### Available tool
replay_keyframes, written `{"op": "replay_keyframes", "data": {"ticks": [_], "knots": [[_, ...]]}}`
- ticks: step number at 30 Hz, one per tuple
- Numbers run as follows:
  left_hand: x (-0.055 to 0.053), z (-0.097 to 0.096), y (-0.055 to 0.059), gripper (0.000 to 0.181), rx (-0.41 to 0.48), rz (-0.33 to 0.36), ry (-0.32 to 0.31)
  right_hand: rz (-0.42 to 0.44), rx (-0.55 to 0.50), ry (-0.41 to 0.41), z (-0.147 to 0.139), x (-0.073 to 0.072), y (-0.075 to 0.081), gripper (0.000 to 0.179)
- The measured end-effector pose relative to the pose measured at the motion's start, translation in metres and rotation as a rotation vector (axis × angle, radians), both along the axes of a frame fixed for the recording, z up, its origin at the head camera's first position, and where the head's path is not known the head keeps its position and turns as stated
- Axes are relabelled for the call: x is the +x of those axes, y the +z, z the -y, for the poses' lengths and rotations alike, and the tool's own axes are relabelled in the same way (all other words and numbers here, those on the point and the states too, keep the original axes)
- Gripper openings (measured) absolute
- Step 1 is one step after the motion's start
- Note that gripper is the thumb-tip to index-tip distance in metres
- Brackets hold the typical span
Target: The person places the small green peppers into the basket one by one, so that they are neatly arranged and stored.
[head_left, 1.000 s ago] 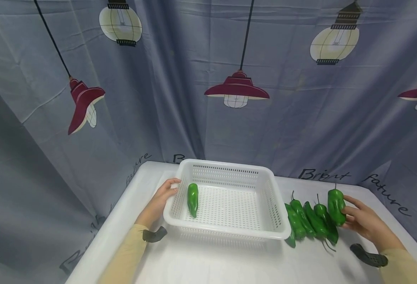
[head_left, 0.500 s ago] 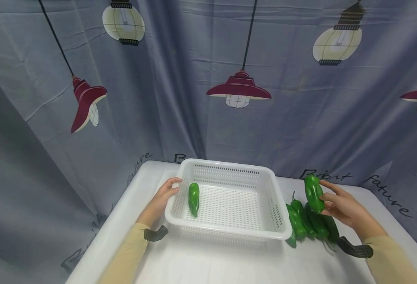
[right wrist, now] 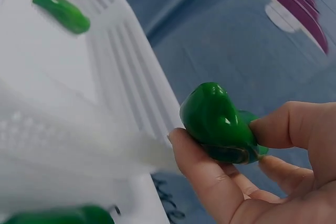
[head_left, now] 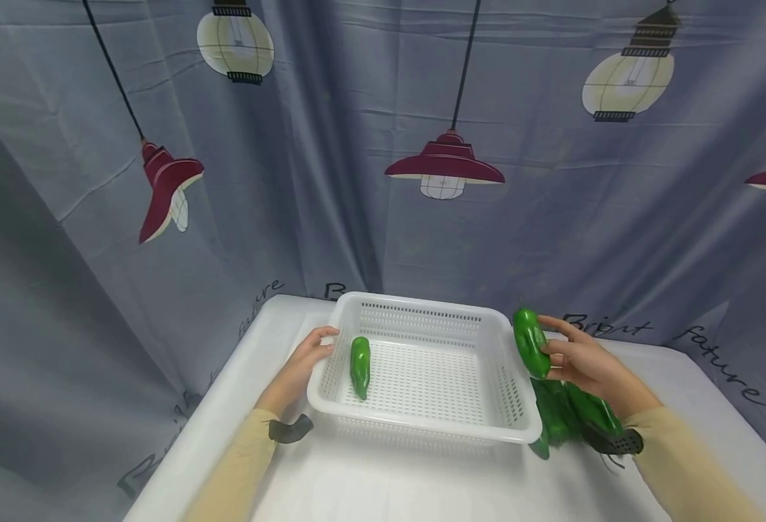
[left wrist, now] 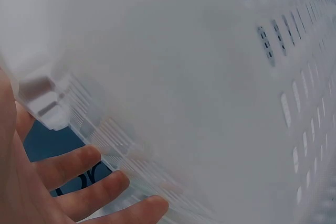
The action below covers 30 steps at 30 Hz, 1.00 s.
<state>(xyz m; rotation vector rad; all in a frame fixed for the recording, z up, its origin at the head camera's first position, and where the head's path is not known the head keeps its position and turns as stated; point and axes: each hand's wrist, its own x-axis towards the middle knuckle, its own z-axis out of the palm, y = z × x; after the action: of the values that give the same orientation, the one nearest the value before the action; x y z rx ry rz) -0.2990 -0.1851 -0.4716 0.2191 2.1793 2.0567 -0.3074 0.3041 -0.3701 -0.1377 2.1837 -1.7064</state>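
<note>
Since we're looking forward and down from head height, the closest stuff is a pair of pale yellow fabric sleeves [head_left: 233,464], each ending at a curved black wrist device [head_left: 290,430], over a smooth white tabletop [head_left: 435,486]. Next out, we've got a bunch of glossy green long peppers [head_left: 558,413] just right of a white rectangular perforated plastic basket [head_left: 422,425], partly hidden by the right arm. Then we get the bare left hand [head_left: 301,366], fingers loosely extended and touching the basket's left rim; we don't see them curl round it. One slim glossy green pepper [head_left: 360,367] lies on the basket floor near that side, pointing near-to-far. The bare right hand [head_left: 582,362] pinches a glossy green, chunky long pepper [head_left: 530,344] between thumb and fingers, up by the basket's right rim near the far corner. We can't tell if it touches. The relation that counts, we reckon: the basket's inside is just left of that pepper, whose long axis runs roughly along the short side, and the right hand's the nearer one. Furthest back, we see a grey-blue fabric curtain [head_left: 331,217] with printed dark red lamps [head_left: 445,159].
</note>
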Motion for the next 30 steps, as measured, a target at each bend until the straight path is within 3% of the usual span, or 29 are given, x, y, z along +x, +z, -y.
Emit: {"op": "replay_keyframes", "data": {"ticks": [18, 30], "knots": [[-0.001, 0.003, -0.001, 0.04, 0.019, -0.009, -0.015, 0.104, -0.085, 0.078, 0.1, -0.021, -0.011, 0.079], [0.0, 0.002, -0.002, 0.04, 0.028, -0.004, -0.042, 0.164, -0.086, 0.103, 0.142, -0.03, -0.029, 0.074]]}}
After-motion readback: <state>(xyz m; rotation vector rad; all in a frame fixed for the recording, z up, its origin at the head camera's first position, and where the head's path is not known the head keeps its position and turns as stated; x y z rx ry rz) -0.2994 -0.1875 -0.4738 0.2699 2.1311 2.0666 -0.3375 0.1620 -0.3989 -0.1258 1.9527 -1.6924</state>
